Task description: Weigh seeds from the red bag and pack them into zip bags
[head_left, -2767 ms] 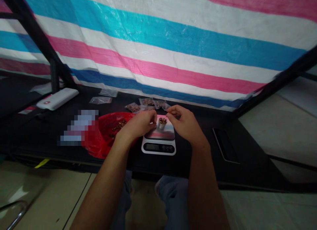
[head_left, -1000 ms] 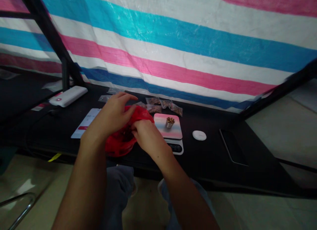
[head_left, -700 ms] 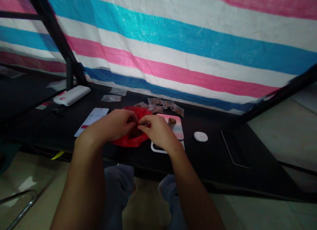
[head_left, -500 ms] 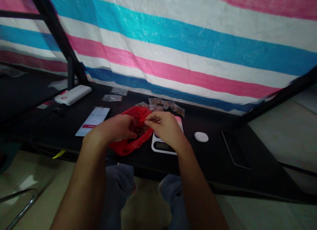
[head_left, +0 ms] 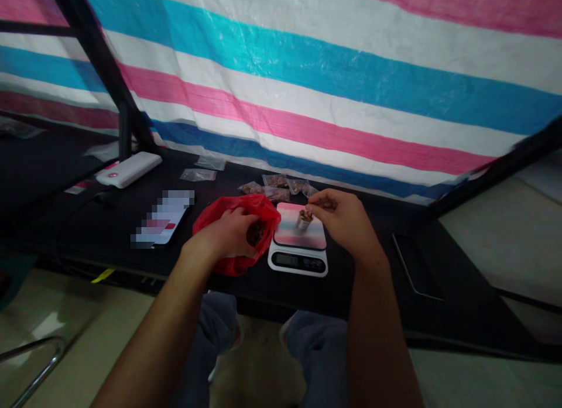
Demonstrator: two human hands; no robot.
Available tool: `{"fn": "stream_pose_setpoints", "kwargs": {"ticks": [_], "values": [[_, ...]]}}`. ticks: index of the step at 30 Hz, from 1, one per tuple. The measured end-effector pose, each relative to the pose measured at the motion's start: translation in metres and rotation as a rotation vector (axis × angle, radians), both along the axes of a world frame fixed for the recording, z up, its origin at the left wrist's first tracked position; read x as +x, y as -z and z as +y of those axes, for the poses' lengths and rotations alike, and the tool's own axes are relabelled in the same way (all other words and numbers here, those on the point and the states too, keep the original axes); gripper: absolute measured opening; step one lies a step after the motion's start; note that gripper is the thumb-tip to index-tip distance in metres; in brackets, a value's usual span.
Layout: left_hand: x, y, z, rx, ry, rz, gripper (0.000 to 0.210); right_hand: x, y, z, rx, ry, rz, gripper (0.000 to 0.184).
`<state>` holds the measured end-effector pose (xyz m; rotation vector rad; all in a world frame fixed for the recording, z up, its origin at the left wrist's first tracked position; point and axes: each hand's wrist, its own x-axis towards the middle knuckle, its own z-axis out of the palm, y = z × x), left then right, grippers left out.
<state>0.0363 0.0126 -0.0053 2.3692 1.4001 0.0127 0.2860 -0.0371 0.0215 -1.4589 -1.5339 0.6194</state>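
A red plastic bag (head_left: 209, 213) with small dark brown bits inside lies open on the black table. My left hand (head_left: 230, 232) is curled over its mouth, gripping the bag, with some fingertips hidden inside. To its right stands a white kitchen scale (head_left: 273, 260) with a lit display too blurred to read. On its pinkish plate is a small cup (head_left: 302, 223) heaped with brown bits. My right hand (head_left: 340, 218) is at the cup's upper right, thumb and fingertips pinched together; whatever they hold is too small to make out.
Several small clear bags of brown bits (head_left: 276, 194) lie behind the scale. Flat clear bags (head_left: 198, 174), a phone with a lit screen (head_left: 169, 218) and a white power bank (head_left: 129, 168) are to the left. A dark phone (head_left: 417, 266) lies at right. A striped tarp (head_left: 307, 115) hangs behind.
My right hand has moved right from the red bag to the cup, uncovering the scale and hiding the white oval case. My left hand has shifted slightly right on the bag.
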Motion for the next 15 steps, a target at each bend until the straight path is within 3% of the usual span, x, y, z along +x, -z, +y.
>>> {"fn": "stream_pose_setpoints", "kwargs": {"ticks": [7, 12, 15], "values": [[0.001, 0.002, 0.004, -0.034, -0.093, 0.134, 0.092, 0.001, 0.007, 0.003, -0.014, -0.038, -0.051, 0.009], [-0.019, -0.024, 0.001, 0.052, 0.019, -0.097, 0.049, 0.000, 0.006, 0.004, -0.023, -0.017, -0.191, 0.007], [-0.031, -0.042, -0.004, 0.134, -0.063, -0.162, 0.045, -0.001, 0.003, 0.003, -0.019, -0.025, -0.286, 0.009]]}}
